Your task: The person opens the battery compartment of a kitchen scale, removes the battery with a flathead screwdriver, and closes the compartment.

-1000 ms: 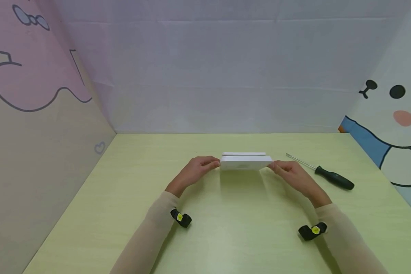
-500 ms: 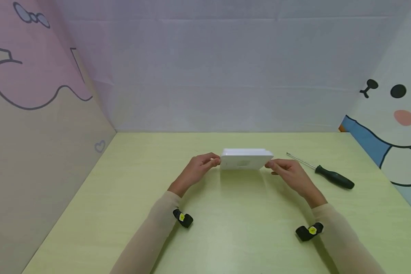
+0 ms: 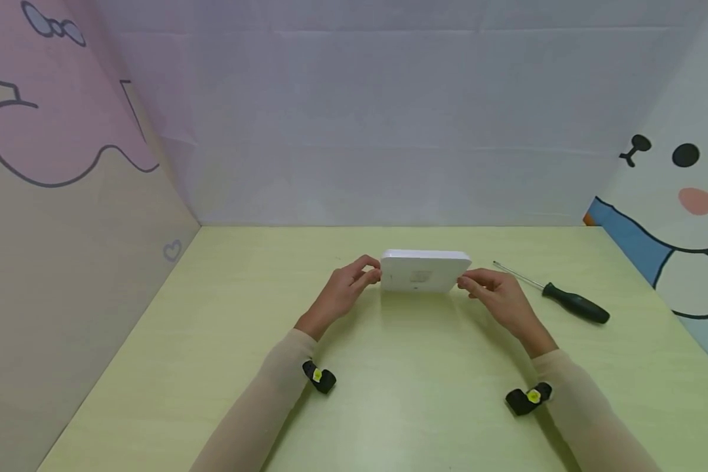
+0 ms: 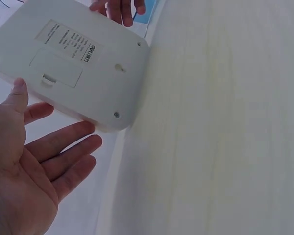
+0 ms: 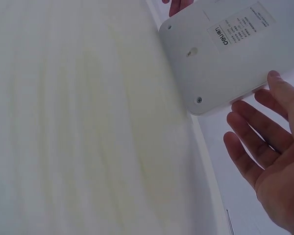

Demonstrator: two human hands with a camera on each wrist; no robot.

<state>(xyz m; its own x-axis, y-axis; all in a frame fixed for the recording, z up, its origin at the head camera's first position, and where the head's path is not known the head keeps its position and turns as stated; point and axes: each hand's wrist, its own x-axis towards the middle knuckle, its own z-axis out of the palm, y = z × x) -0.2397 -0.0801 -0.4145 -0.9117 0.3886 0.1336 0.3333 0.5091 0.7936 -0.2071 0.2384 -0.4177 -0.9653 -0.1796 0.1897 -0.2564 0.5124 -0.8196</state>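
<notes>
A flat white plastic device (image 3: 425, 274) with rounded corners stands on edge, tilted, its back turned towards me. That back, close up in the left wrist view, carries a printed label (image 4: 71, 41), a battery cover (image 4: 56, 67), a keyhole slot and corner screws. My left hand (image 3: 343, 288) pinches its left edge between thumb and fingertips. At the opposite edge, my right hand (image 3: 498, 298) pinches it the same way, and the right wrist view has the thumb (image 5: 279, 83) on the back face. The device's front side is hidden.
A screwdriver (image 3: 577, 305) with a dark handle lies on the table to the right of my right hand, its tip pointing back left. The pale yellow table (image 3: 259, 275) ends at a plain back wall (image 3: 389, 131), with printed panels at both sides.
The device has tipped up between both hands, so its back now faces the head camera where mostly the narrow edge showed before. Both hands turned slightly with it; the screwdriver stayed put.
</notes>
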